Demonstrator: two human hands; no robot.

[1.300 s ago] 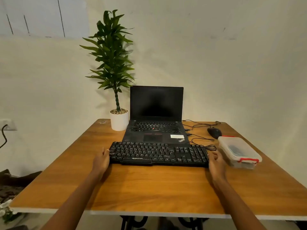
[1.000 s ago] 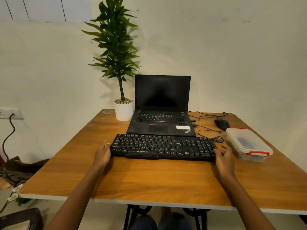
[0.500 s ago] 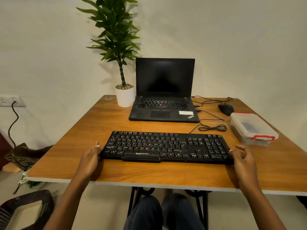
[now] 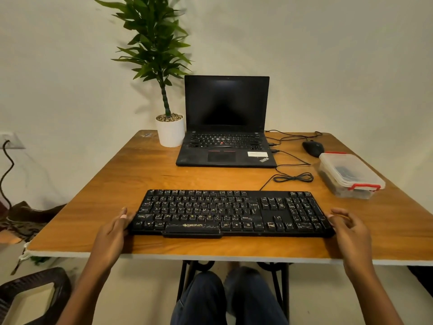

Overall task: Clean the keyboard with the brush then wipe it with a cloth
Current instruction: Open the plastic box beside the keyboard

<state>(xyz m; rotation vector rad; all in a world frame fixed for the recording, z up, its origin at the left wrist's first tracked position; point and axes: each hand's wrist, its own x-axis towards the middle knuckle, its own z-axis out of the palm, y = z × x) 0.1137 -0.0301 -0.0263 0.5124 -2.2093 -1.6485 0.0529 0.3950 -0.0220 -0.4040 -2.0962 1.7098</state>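
Observation:
A black keyboard [image 4: 232, 213] lies flat near the front edge of the wooden table [image 4: 131, 179], its cable running back toward the laptop. My left hand [image 4: 112, 233] holds the keyboard's left end, thumb up against the corner, with the other fingers hidden. Beside the right end is my right hand [image 4: 349, 228], its fingers loosely curled and spread, holding nothing. Neither a brush nor a cloth shows in the open.
An open laptop [image 4: 226, 137] stands at the back, a potted plant [image 4: 169, 130] to its left. On the right are a black mouse [image 4: 312, 147], a coiled cable [image 4: 294, 178] and a lidded clear box [image 4: 349, 175] with dark things inside.
Both hands have slid the keyboard from in front of the laptop toward the table's front edge. My right hand's fingers have loosened off the right end.

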